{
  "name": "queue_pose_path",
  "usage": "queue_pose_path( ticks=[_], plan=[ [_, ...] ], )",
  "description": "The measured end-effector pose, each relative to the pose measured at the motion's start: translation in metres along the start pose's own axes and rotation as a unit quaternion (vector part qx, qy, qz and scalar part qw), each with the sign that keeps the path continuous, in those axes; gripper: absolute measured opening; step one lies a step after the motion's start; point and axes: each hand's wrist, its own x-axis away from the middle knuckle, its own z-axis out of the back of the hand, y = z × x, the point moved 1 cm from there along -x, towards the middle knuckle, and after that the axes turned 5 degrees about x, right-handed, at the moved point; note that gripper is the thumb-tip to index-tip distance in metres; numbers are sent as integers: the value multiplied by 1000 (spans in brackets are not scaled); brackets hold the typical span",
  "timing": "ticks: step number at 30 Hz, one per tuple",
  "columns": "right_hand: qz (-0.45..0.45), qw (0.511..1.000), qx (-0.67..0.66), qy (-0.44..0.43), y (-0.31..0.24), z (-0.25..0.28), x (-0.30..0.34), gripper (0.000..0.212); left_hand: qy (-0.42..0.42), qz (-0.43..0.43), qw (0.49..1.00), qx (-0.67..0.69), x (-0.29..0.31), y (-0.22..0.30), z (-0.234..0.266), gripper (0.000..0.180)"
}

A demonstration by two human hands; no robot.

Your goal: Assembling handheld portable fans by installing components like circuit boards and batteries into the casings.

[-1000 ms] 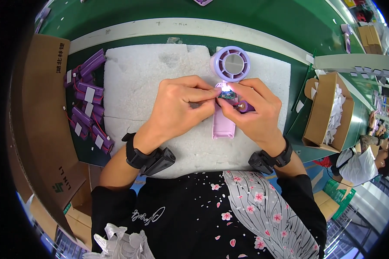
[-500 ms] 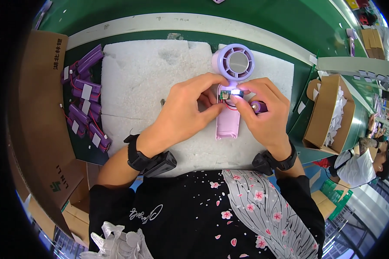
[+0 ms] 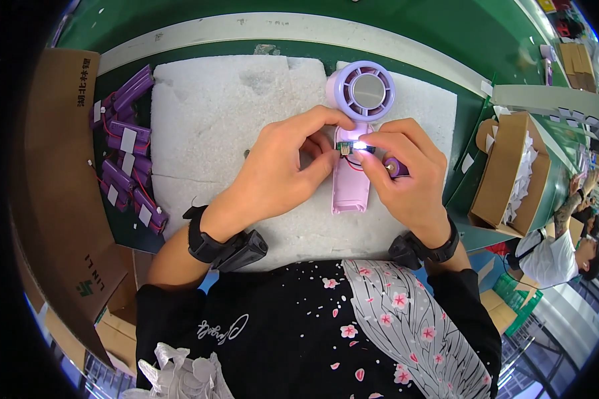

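Note:
A lilac handheld fan (image 3: 351, 189) lies with its round head away from me and its handle open, showing the hollow inside. Across the upper handle sits a small green circuit board (image 3: 345, 147) with a bright white light glowing on it and thin red and black wires below. My left hand (image 3: 283, 166) is curled against the fan's left side, index finger at the neck and thumb beside the board. My right hand (image 3: 409, 173) pinches the board's right end between thumb and index finger. A purple cylindrical battery (image 3: 397, 167) shows under its curled fingers.
White foam sheets (image 3: 206, 126) cover the green bench under the fan. Several wired purple battery packs (image 3: 130, 136) lie to the left, beside a tall cardboard box (image 3: 60, 173). An open carton (image 3: 502, 169) with white paper pieces stands right. A person (image 3: 552, 256) sits farther right.
My left thumb has drawn slightly left, off the board's edge. The right hand keeps its pinch, its index finger a little lower over the light. The view has shifted slightly.

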Motion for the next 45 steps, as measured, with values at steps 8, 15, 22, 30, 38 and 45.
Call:
queue_pose_path(
  ticks=[8, 15, 22, 30, 38, 45],
  plan=[
    [-2, 1000, 13, 1, 1, -2, 1, 20, 4, -8, 1000, -19, 1, -3, -1, 31],
    [-29, 999, 36, -14, 0, 0, -2, 18, 6, -22, 998, -60, -3, 4, -1, 30],
    [-200, 956, -77, -199, 7, 14, -8, 30, -1, -152, 974, -168, -5, -3, -1, 34],
    [-247, 738, -504, -375, 20, 35, -2, 73, -17, -81, 990, -115, -5, 3, 10, 36],
    [-269, 711, -537, -365, 14, 33, -3, 90, 20, -101, 983, -154, -9, 3, 18, 39],
    [-198, 816, -393, -375, 11, 38, -8, 86, 38, -105, 977, -182, -9, 4, 15, 38]
  ],
)
